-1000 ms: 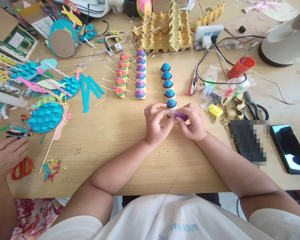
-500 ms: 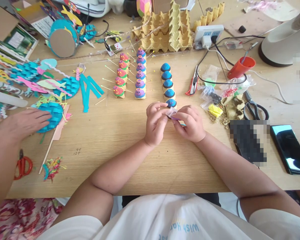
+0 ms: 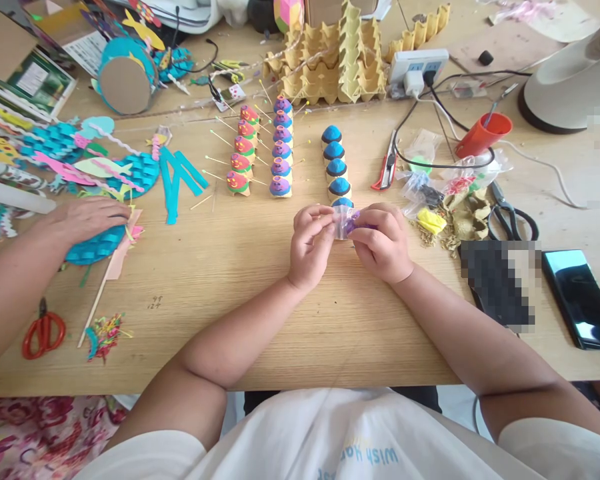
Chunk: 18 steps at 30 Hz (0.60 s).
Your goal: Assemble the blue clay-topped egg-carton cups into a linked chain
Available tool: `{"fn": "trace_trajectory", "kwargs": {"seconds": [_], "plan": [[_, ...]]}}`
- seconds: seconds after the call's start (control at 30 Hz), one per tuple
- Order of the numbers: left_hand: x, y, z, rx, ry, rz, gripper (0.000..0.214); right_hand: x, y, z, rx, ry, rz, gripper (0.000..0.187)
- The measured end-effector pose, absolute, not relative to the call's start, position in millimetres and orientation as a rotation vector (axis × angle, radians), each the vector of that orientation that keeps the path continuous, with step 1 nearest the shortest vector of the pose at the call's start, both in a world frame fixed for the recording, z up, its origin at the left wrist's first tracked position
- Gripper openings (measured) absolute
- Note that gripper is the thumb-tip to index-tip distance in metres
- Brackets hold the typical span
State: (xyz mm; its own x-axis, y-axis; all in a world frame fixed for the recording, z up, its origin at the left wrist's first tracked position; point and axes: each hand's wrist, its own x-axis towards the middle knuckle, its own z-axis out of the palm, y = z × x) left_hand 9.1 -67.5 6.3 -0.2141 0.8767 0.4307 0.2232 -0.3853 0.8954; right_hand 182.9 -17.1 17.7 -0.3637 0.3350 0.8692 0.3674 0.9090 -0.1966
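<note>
Between my hands is a small clear plastic bag [image 3: 341, 225] with something purple inside it. My left hand [image 3: 312, 245] pinches the bag's left edge between thumb and fingers. With closed fingers, my right hand [image 3: 383, 241] grips the right side, around the purple part. Just beyond them stands a row of blue-topped egg-carton cups [image 3: 335, 167] with dark brown rims; the nearest cup is partly hidden behind the bag. Further left are a purple caterpillar [image 3: 281, 151] and a red one [image 3: 242, 145], both made of egg-carton cups with pins stuck in their sides.
At the left, a co-worker's hand [image 3: 93, 219] rests on a blue woven paper disc [image 3: 96, 245]. Red-handled scissors [image 3: 44, 333] lie near it. A utility knife [image 3: 389, 163], black-handled scissors [image 3: 511, 217], a red cup [image 3: 484, 135] and a phone [image 3: 583, 299] are on the right. Egg cartons [image 3: 325, 60] sit behind.
The clear bag is now spread flatter between my hands, with more purple showing. The co-worker's hand has shifted right and away over the blue disc, which moved slightly; the red scissors show more fully.
</note>
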Motion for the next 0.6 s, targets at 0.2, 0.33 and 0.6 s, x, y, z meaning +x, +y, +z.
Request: {"fn": "trace_trajectory", "kwargs": {"seconds": [0.2, 0.33, 0.6], "plan": [[8.5, -65.0, 4.9, 1.529, 1.134, 1.591, 0.025, 182.9, -17.0, 16.3, -0.517, -1.956, 0.007, 0.021], [11.2, -64.5, 1.6, 1.438, 1.111, 1.562, 0.025, 182.8, -16.6, 15.6, -0.525, -1.936, -0.001, 0.021], [11.6, -65.0, 6.3, 1.513, 1.219, 1.572, 0.025, 183.5, -16.9, 16.3, -0.517, -1.947, -0.026, 0.016]]}}
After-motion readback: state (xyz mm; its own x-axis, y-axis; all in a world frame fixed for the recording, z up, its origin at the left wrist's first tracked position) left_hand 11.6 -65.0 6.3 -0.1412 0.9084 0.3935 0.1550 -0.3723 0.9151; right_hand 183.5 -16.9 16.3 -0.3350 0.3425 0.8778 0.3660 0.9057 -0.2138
